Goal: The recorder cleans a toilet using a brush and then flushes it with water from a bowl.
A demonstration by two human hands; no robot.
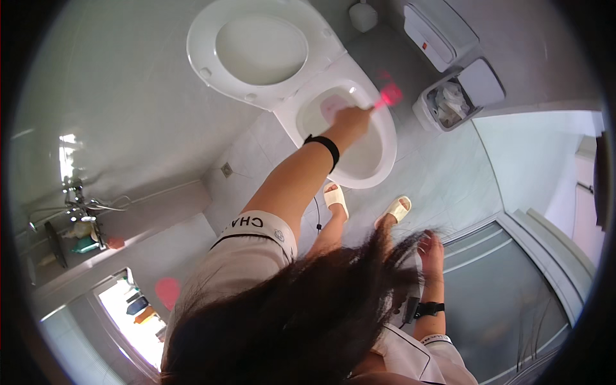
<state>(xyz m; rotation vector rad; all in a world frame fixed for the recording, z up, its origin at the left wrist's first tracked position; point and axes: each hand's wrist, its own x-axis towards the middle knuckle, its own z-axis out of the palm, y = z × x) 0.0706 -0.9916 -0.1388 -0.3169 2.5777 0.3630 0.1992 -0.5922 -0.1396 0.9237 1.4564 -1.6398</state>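
My left hand (353, 122), with a black band on its wrist, reaches over the open toilet bowl (358, 175). A bright pink object (389, 95), blurred and narrow near the fingers, sticks out on the far side of this hand, which is closed around it. A paler pink patch (334, 107) shows in the bowl beside the hand. The toilet's seat and lid (202, 48) are raised. Lower right, my right hand (431, 246) is bent up beside loose dark hair (298, 317). Hair and blur hide its fingers, so whether it holds anything cannot be told.
An open bin (423, 113) with a plastic liner stands right of the toilet, near a white container (363, 17). A glass shower screen (495, 288) is at right. Left are a wall tap (79, 207) and a ledge. A black cable (318, 216) hangs near my slippered feet (334, 197).
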